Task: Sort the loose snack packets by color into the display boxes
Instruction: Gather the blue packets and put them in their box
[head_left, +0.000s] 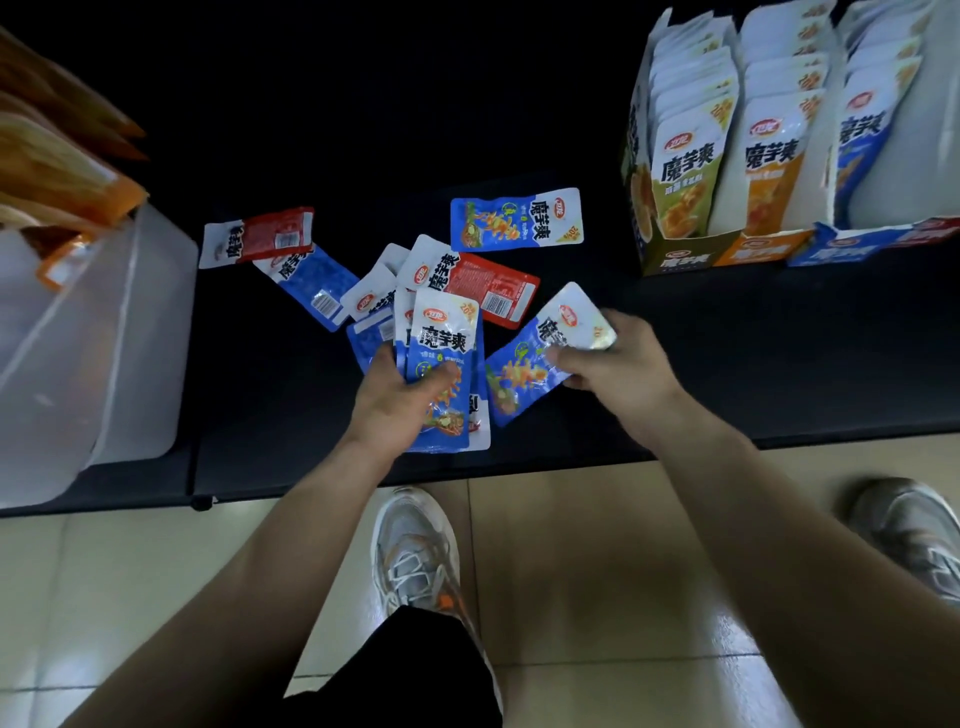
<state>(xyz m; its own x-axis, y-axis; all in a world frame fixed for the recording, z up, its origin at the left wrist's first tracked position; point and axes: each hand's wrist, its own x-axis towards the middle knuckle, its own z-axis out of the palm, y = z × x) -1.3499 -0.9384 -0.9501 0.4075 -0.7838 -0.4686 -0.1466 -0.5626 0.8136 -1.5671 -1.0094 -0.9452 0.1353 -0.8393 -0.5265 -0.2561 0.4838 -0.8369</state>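
Loose snack packets lie in a heap on the black table (727, 364). My left hand (397, 397) grips a small stack of blue packets (441, 338), thumb across the front one. My right hand (618, 358) pinches another blue packet (524, 369) by its white top end, just right of the stack. On the table behind lie a blue packet (514, 218), a red packet (488, 283), another red packet (260, 236) and a blue one face down (311, 283). Three display boxes stand at the back right: green (680, 254), orange (763, 247) and blue (857, 244).
A translucent plastic bin (104, 338) with orange packets (62, 171) in it stands at the table's left end. The table's front edge runs just below my hands. Below it are the tiled floor and my shoes.
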